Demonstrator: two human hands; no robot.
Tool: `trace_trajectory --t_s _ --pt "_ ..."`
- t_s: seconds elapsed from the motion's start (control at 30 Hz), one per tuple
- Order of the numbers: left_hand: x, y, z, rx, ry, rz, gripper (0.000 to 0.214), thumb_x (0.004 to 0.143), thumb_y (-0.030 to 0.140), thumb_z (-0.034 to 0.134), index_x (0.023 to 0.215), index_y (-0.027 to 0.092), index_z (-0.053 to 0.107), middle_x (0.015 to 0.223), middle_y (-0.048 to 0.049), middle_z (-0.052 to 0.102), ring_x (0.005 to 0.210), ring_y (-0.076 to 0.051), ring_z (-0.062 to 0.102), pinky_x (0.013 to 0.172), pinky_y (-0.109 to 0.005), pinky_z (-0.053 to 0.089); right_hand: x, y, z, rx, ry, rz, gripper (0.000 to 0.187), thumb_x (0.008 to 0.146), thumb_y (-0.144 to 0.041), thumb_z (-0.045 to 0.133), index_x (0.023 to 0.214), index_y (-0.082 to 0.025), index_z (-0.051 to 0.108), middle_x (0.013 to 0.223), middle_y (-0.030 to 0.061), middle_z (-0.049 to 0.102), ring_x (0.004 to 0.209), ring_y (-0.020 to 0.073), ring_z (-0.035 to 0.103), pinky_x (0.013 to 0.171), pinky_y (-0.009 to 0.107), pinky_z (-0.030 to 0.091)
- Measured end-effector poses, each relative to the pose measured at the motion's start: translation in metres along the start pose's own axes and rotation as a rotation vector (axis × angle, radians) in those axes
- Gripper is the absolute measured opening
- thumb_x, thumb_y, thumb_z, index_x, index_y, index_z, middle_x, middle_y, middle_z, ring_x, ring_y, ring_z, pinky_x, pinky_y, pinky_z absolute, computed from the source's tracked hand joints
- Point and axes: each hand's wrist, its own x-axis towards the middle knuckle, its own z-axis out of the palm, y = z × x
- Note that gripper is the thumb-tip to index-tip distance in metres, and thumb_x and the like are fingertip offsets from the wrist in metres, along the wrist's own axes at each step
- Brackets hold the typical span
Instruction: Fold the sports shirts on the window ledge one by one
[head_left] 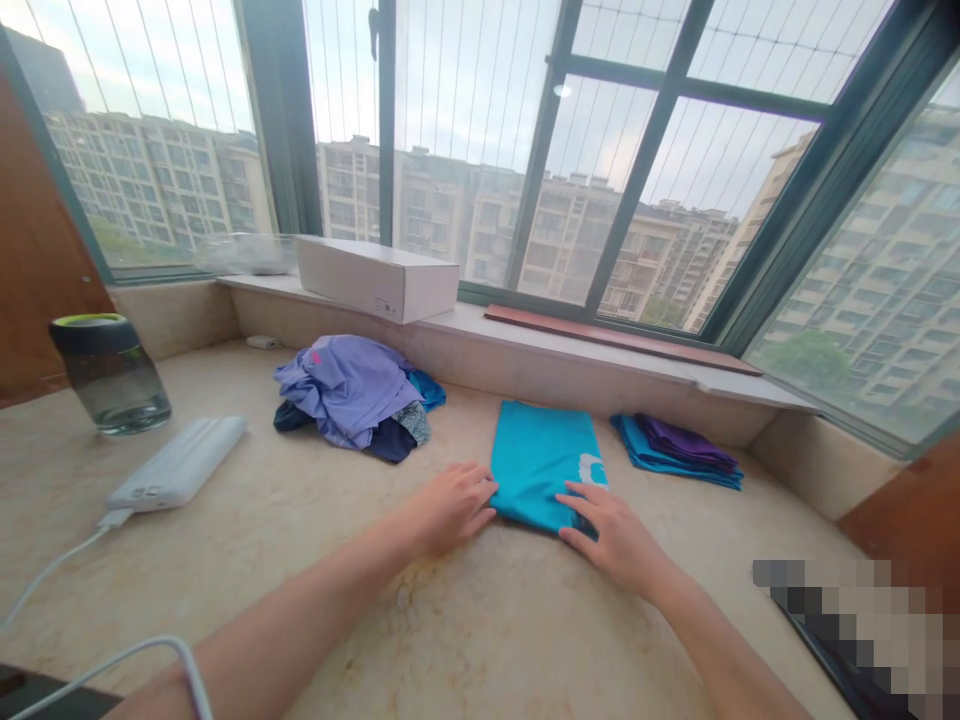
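While both hands press flat on a marble ledge, a folded teal shirt (541, 458) lies between and just beyond the fingertips, its long axis running away from the person toward the window, near edge at the hands. Fingers of the left hand (452, 503) are spread and relaxed, touching the shirt's left edge; those of the right hand (609, 535) rest extended on its near right corner (a white print shows just above them), grasping nothing. Left of the left fingers sits a heap of unfolded clothes (352, 395); right of the right fingers, a folded stack (679, 450). A power bank (180, 465) lies well left.
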Motion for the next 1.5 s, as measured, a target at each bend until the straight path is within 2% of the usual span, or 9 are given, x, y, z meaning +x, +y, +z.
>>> trace_trajectory --t_s 0.2,0.33,0.47,0.6,0.73,0.93,1.1,1.3,1.5 --pt "0.001 -0.001 0.003 0.001 0.003 0.006 0.018 0.092 0.028 0.062 0.109 0.021 0.066 0.112 -0.0088 0.068 0.105 -0.027 0.063 0.090 -0.039 0.048 0.006 0.002 0.008 0.059 0.005 -0.057 0.035 0.101 -0.045 0.049 0.100 -0.025 0.078 0.120 0.0091 0.073 0.113 0.0275 0.065 0.102 0.047 0.049" --pt "0.002 -0.001 0.004 0.013 0.026 0.058 0.014 0.094 0.019 0.059 0.103 0.021 0.068 0.117 -0.0073 0.069 0.106 -0.025 0.063 0.090 -0.037 0.047 0.006 -0.006 0.004 0.156 -0.039 -0.114 0.036 0.102 -0.041 0.046 0.099 -0.021 0.077 0.109 0.0104 0.075 0.102 0.0247 0.068 0.094 0.040 0.053" --pt "0.000 0.004 -0.006 -0.043 0.020 0.285 0.015 0.096 0.018 0.056 0.090 0.022 0.070 0.103 -0.0049 0.073 0.096 -0.021 0.066 0.088 -0.033 0.047 0.000 -0.007 -0.014 0.258 -0.172 -0.150 0.035 0.100 -0.042 0.050 0.093 -0.023 0.078 0.105 0.0089 0.077 0.099 0.0241 0.070 0.090 0.038 0.056" --pt "-0.002 0.014 -0.016 -0.184 0.017 0.479 0.015 0.098 0.028 0.055 0.102 0.025 0.070 0.101 -0.0059 0.074 0.094 -0.019 0.067 0.089 -0.032 0.048 -0.013 0.029 -0.032 0.142 -0.174 -0.065 0.029 0.095 -0.041 0.055 0.085 -0.028 0.079 0.107 0.0054 0.077 0.104 0.0270 0.070 0.103 0.052 0.049" --pt "-0.001 0.009 -0.012 -0.139 0.095 0.358 0.021 0.098 0.023 0.052 0.113 0.023 0.067 0.105 -0.0079 0.073 0.102 -0.021 0.065 0.095 -0.036 0.047 -0.020 0.055 -0.036 -0.144 0.042 0.099 0.028 0.093 -0.036 0.054 0.100 -0.026 0.079 0.127 0.0116 0.070 0.127 0.0357 0.058 0.113 0.066 0.033" --pt "0.002 -0.012 0.002 -0.027 0.147 0.045 0.024 0.097 0.016 0.050 0.115 0.020 0.067 0.114 -0.0074 0.070 0.108 -0.024 0.064 0.095 -0.038 0.049 -0.008 0.015 -0.012 -0.015 -0.085 0.078 0.053 0.098 -0.056 0.048 0.145 -0.030 0.053 0.154 0.0084 0.047 0.142 0.0321 0.043 0.115 0.056 0.037" --pt "0.001 -0.015 0.001 0.005 0.116 -0.038 0.027 0.095 0.015 0.053 0.118 0.019 0.066 0.120 -0.0090 0.069 0.113 -0.026 0.063 0.098 -0.040 0.050 -0.002 0.008 0.000 -0.009 -0.149 0.016 0.043 0.102 -0.047 0.043 0.140 -0.032 0.059 0.154 0.0068 0.048 0.144 0.0312 0.040 0.119 0.059 0.029" --pt "-0.004 -0.012 -0.005 0.007 0.044 0.012 0.039 0.090 0.038 0.065 0.125 0.019 0.066 0.130 -0.0123 0.066 0.121 -0.032 0.060 0.105 -0.048 0.046 -0.004 0.002 -0.009 0.214 -0.235 -0.144 0.030 0.099 -0.042 0.055 0.123 -0.035 0.072 0.145 0.0037 0.058 0.138 0.0288 0.049 0.119 0.057 0.032" --pt "-0.010 -0.025 -0.019 -0.117 -0.188 0.042 0.058 0.085 0.051 0.069 0.135 0.021 0.063 0.145 -0.0138 0.057 0.131 -0.036 0.054 0.110 -0.048 0.042 -0.011 0.019 -0.029 0.322 -0.256 0.026 0.043 0.090 -0.056 0.064 0.126 -0.033 0.070 0.153 0.0048 0.049 0.142 0.0341 0.043 0.118 0.054 0.034"
